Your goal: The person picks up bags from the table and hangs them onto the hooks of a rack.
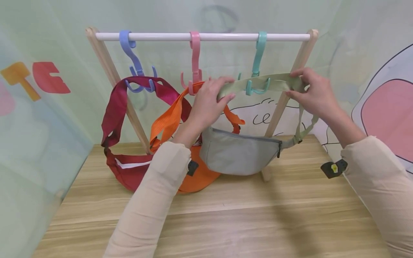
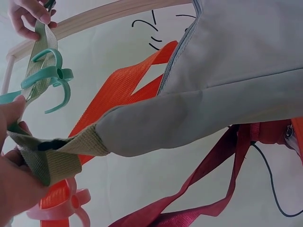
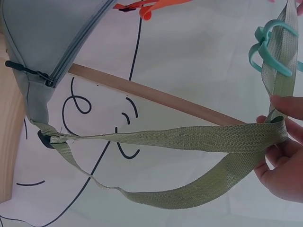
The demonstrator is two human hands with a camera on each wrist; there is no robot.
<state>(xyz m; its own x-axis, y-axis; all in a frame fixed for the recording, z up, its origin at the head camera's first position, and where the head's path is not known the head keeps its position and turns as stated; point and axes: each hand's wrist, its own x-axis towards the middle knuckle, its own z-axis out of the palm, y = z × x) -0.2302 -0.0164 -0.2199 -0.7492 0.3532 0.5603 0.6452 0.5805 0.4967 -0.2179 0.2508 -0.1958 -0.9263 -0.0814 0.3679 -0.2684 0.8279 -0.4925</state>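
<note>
A grey waist bag (image 1: pixel 240 152) with a dark zip hangs below its pale green strap (image 1: pixel 274 81). My left hand (image 1: pixel 209 102) pinches the strap's left part, and my right hand (image 1: pixel 313 91) pinches it at the right. Between them the strap lies in the prongs of the teal hook (image 1: pixel 258 61). In the right wrist view the strap (image 3: pixel 189 138) runs doubled from the bag's buckle (image 3: pixel 46 138) up to my right fingers. In the left wrist view the teal hook (image 2: pixel 52 75) overlaps the strap, and the bag's narrow end (image 2: pixel 137 127) is close to my left hand.
A white rail (image 1: pixel 161 36) on wooden legs (image 1: pixel 300 57) carries the hooks. A dark red waist bag (image 1: pixel 129 172) hangs from the blue hook (image 1: pixel 132 53), an orange bag (image 1: pixel 200 172) from the pink hook (image 1: pixel 195 57). Beneath is a wood-grain table (image 1: pixel 226 215); a printed backdrop (image 1: pixel 161 16) stands behind.
</note>
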